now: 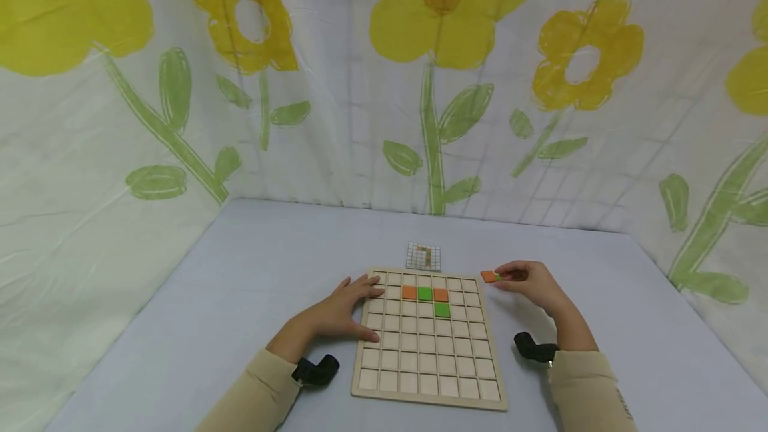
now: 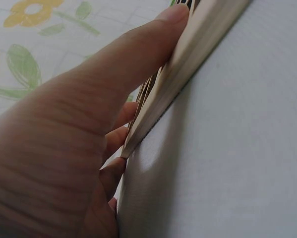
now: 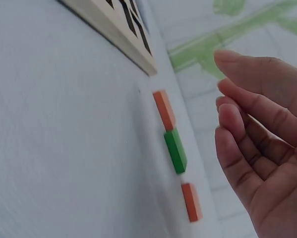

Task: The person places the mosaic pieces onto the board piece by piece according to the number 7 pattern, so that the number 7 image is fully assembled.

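Tiles and board, two hands at work: in the lower middle of the head view, the gridded board (image 1: 427, 344) is lying on the pale table (image 1: 288, 245), an inset orange tile (image 1: 409, 293), an inset green tile (image 1: 425, 294) and another inset orange one (image 1: 441, 295) forming a row near its top, with a lower green tile (image 1: 442, 311) sitting beneath the row's right end. The left hand (image 1: 343, 310), left of centre, is spreading wide along the board's side, its thumb (image 2: 143, 47) resting at the edge; uneven or sideways pressure there is risking a slide or tilt, which might be unseating the inset pieces or shoving the printed card (image 1: 423, 256) just above the board. At right of centre, the right hand (image 1: 534, 282) is curling its fingers loosely, leaving a narrow gap at thumb and forefinger (the right wrist view is showing nothing held there). In that view's middle, a loose orange tile (image 3: 164, 110) and a loose green tile (image 3: 175, 151) are lying practically end to end, a farther orange tile (image 3: 192, 203) lying just below them; such close spacing is inviting a pinch on two pieces together, or a nudge scattering the neighbour, while a shallow fingertip grip is likely risking a dropped or turned tile.
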`<state>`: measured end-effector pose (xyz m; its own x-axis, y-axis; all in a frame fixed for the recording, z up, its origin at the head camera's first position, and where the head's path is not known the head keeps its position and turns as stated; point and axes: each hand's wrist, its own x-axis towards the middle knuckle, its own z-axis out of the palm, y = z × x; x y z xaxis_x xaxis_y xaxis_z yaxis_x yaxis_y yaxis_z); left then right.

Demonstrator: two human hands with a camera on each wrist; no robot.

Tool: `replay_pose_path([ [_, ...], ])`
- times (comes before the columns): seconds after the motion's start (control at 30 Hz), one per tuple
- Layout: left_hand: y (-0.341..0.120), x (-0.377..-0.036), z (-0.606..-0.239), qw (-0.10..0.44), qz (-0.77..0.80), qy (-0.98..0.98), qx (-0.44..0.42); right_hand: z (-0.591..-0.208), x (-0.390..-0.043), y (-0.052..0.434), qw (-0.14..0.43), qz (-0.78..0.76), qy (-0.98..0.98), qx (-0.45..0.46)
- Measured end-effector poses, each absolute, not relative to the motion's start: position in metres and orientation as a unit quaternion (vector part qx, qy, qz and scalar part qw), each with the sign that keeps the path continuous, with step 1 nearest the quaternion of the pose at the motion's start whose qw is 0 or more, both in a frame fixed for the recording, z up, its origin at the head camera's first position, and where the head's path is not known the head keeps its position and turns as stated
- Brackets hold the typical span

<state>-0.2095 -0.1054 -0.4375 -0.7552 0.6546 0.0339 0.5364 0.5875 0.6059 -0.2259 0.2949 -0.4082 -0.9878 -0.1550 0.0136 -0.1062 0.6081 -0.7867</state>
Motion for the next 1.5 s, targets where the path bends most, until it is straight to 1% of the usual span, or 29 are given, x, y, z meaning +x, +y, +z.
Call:
replay_pose_path([
  [0.23, -0.106, -0.209, -0.439, 0.106, 0.307, 0.885, 0.333, -0.415, -0.226, 0.309, 0.017, -0.435, 0.9, -0.028],
  [0.5, -0.106, -0.21, -0.439, 0.1, 0.306, 0.886, 0.333, -0.422, -0.225, 0.318, -0.023, -0.404, 0.914, 0.019],
  [0.67, -0.105, -0.211, -0.439, 0.098, 0.303, 0.886, 0.337, -0.428, -0.224, 0.326, -0.024, -0.385, 0.921, 0.057],
  [0.8, -0.104, -0.211, -0.44, 0.098, 0.302, 0.886, 0.338, -0.434, -0.224, 0.331, -0.02, -0.375, 0.925, 0.061],
  [1.13, -0.103, -0.21, -0.44, 0.104, 0.31, 0.882, 0.34, -0.439, -0.223, 0.332, -0.032, -0.342, 0.938, 0.048],
  [1.3, -0.102, -0.208, -0.44, 0.11, 0.311, 0.882, 0.337, -0.434, -0.22, 0.332, -0.027, -0.347, 0.937, 0.043],
  [1.5, -0.105, -0.209, -0.438, 0.098, 0.304, 0.888, 0.329, -0.418, -0.221, 0.324, -0.027, -0.376, 0.926, 0.026],
])
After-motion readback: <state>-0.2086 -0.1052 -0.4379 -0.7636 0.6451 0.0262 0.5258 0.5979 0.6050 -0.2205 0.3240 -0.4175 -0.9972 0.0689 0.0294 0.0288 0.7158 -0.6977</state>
